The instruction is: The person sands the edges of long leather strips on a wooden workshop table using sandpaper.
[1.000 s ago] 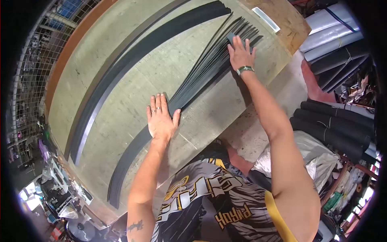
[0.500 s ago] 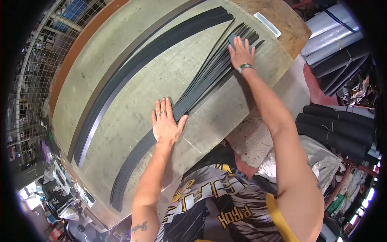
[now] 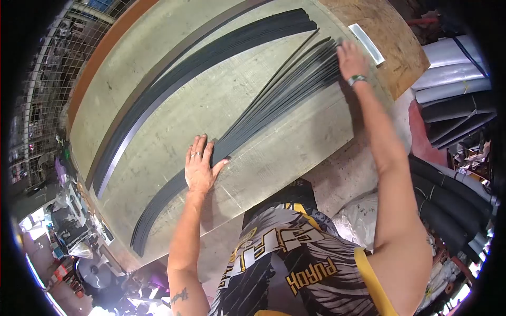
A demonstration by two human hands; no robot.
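Observation:
A bundle of long, thin dark strips [image 3: 263, 113] lies curved across the table, its upper right ends fanned apart. My left hand [image 3: 200, 166] rests flat on the middle of the bundle, fingers apart, with a ring on one finger. At the far right ends of the strips is my right hand [image 3: 351, 59], a little blurred, with a band on the wrist. Its fingertips touch or hover over the strip ends; what lies under them is hidden. A second, thicker stack of dark strips [image 3: 211, 60] lies behind, on the table.
The pale worktable [image 3: 153, 152] has a brown rim along its far left edge. A white rectangular piece [image 3: 366, 44] lies on the brown board [image 3: 395, 52] at the upper right. Rolls of dark material [image 3: 448, 197] stand right of the table, and a wire mesh [image 3: 45, 79] rises at the left.
The view has shifted. My right hand has moved outward to the ends of the strips, and the blue-grey piece under it no longer shows. The fanned strips lie closer together. My left hand stays on the bundle.

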